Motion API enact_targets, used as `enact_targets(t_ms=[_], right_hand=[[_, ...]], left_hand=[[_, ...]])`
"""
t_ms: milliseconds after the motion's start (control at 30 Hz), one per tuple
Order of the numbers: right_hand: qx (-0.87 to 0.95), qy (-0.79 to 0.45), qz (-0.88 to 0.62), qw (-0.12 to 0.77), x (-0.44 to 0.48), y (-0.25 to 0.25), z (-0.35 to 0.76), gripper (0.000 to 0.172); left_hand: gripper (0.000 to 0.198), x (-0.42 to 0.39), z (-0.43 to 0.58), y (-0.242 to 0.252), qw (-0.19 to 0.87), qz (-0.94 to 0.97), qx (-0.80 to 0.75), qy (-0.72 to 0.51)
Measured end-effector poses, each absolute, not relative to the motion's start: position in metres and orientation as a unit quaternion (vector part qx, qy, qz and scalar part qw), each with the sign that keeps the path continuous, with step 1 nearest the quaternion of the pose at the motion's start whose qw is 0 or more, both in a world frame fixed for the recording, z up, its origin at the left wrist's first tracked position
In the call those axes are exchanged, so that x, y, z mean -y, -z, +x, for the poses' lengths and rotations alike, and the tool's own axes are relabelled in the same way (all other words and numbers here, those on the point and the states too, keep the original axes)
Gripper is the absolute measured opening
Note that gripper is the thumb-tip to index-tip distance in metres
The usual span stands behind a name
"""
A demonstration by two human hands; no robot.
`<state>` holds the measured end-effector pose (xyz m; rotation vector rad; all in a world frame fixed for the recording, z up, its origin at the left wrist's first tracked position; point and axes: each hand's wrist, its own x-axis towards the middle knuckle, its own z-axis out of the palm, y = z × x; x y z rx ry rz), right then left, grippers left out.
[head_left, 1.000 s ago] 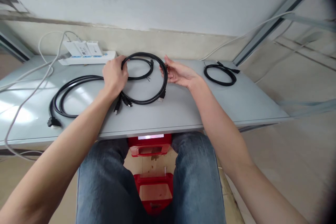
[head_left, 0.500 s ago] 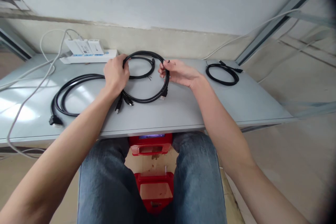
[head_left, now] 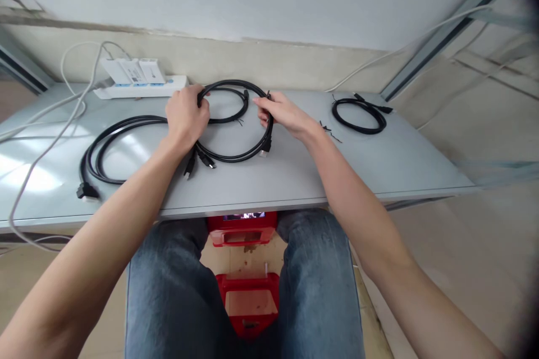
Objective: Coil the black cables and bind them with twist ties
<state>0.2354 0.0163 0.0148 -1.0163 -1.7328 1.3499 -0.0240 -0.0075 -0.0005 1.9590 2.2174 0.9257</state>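
Black rubbery cable wound into a round loop (head_left: 252, 151), and both hands are on it. The left hand (head_left: 185, 118) is closed around the loop's left edge, with slim plug ends poking out below. The right hand (head_left: 283, 115) pinches the right edge between thumb and fingertips. The loop sits mid-way along the smooth, glossy grey tabletop (head_left: 295, 179). Left of it lies a thicker black double-coiled cable (head_left: 97, 171) with a chunky connector. Right, well apart, lies a small tight black cable ring (head_left: 357, 132). Behind is a white plastic power strip (head_left: 138, 87).

Bright, even daylight; glare on the table (head_left: 25, 174) at left; edges bowed; right corners vignetted.
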Motion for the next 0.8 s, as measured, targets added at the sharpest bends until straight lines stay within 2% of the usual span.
enact_targets(t_ms=[567,667,800], right_hand=[[0.712,-0.312,-0.441,0.448,-0.031,0.004,0.225,0.053],[0.701,-0.318,-0.442,0.46,-0.034,0.009,0.227,0.056],[0.679,-0.387,-0.425,0.457,-0.038,0.012,0.23,0.06]], left_hand=[[0.051,0.015,-0.017,-0.008,0.038,0.624,-0.72,-0.3],[0.051,0.015,-0.018,-0.007,0.041,0.626,-0.718,-0.301],[0.053,0.013,-0.02,-0.005,0.04,0.631,-0.714,-0.303]])
